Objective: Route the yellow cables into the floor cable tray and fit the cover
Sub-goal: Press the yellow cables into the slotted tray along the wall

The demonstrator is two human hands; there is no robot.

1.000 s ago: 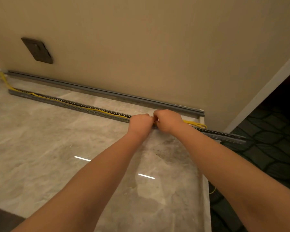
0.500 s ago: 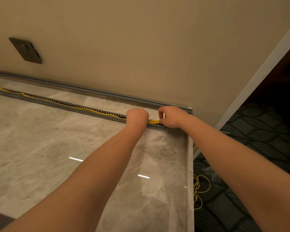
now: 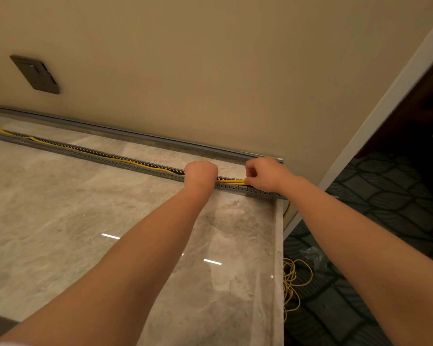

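On marble floor (image 3: 60, 221), tray (image 3: 85, 154) beside beige wall (image 3: 210, 71).

Two bare forearms reach into view, with no sleeves, watch or rings showing. The left hand (image 3: 201, 173) is a closed fist, knuckles up. The right hand (image 3: 266, 174) curls with fingers bent under.

Two hands in play, left hand (image 3: 201, 172) and right hand (image 3: 265, 174), both at centre frame. One slotted cable tray (image 3: 90, 156) running across the floor, one long grey cover (image 3: 125, 132) by the wall. One wall plate (image 3: 35, 74), upper left. Yellow cables (image 3: 231, 181) (count unclear, at least two strands), plus one loose coil (image 3: 294, 278), lower right.
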